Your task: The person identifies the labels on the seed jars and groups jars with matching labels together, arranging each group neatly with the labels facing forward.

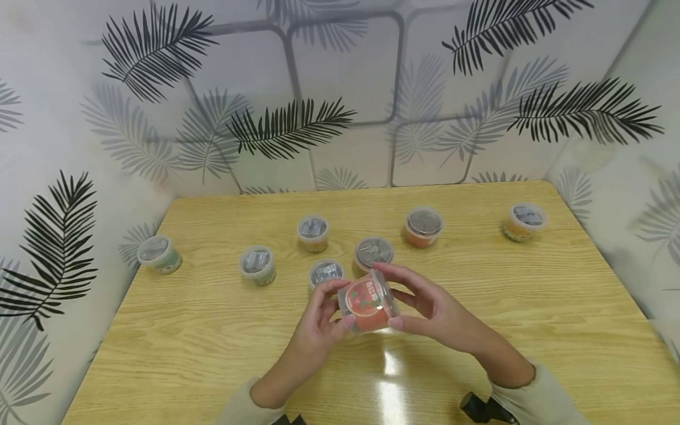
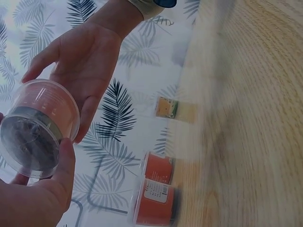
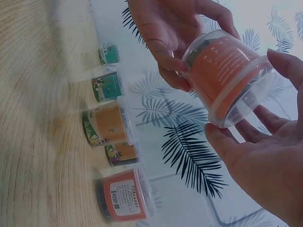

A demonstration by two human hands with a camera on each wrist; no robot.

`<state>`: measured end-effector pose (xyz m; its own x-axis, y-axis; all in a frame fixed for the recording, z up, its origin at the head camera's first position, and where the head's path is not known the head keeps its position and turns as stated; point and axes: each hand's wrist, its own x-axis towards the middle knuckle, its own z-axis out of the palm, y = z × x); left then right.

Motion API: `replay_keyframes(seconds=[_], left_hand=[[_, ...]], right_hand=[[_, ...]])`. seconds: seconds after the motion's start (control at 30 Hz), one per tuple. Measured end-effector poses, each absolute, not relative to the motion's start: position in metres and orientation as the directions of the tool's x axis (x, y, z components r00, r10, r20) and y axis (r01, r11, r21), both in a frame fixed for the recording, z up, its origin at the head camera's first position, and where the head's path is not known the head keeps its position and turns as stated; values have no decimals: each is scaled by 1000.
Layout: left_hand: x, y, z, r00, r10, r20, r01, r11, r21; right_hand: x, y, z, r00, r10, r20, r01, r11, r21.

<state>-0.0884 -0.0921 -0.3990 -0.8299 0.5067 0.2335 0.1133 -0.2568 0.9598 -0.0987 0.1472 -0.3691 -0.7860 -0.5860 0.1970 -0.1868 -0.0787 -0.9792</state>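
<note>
Item: one clear tub with a red label [image 1: 363, 304], raised above the table [image 1: 212, 354], directly between your two sets of fingertips.
Axis: slanted crosswise, narrower base at the left fingertips, wide lid [image 1: 385, 290] at the right.
Nearer hand: neither; both touch it.
Left hand [image 1: 317, 327]: your thumb and fingers pinch the base end.
Right hand [image 1: 443, 310]: your parted thumb and fingers pinch the lid rim.
Just beyond your fingers: a grey-topped tub [image 1: 374, 251].

Clear lidded plastic tub [image 1: 365, 304] with orange-red label, tilted sideways, aloft between both hands [image 1: 317, 327] [image 1: 443, 310]
</note>
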Motion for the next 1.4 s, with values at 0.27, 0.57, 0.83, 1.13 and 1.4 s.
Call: replay_keyframes(seconds=[0.27,0.57,0.83,1.13,1.4], left_hand=[[-86,-89,-401,-840,473,266,137,-289,948],[-85,-87,-399,-824,414,388,306,-251,918],[-81,-86,-391,-792,447,417,354,-222,909],[-84,-88,-406,-819,499,285,211,-200,957],[-86,-88,-406,-829,522,201,109,-201,974]], right_hand=[[-98,147,-372,-794,-580,182,-153,-100,-983],[-98,147,-376,-803,-585,115,-57,-116,-992],[-97,146,-375,-818,-564,114,-40,-142,-989],[-99,144,-376,-835,-514,197,-152,-128,-980],[-98,144,-375,-819,-536,203,-201,-64,-978]])
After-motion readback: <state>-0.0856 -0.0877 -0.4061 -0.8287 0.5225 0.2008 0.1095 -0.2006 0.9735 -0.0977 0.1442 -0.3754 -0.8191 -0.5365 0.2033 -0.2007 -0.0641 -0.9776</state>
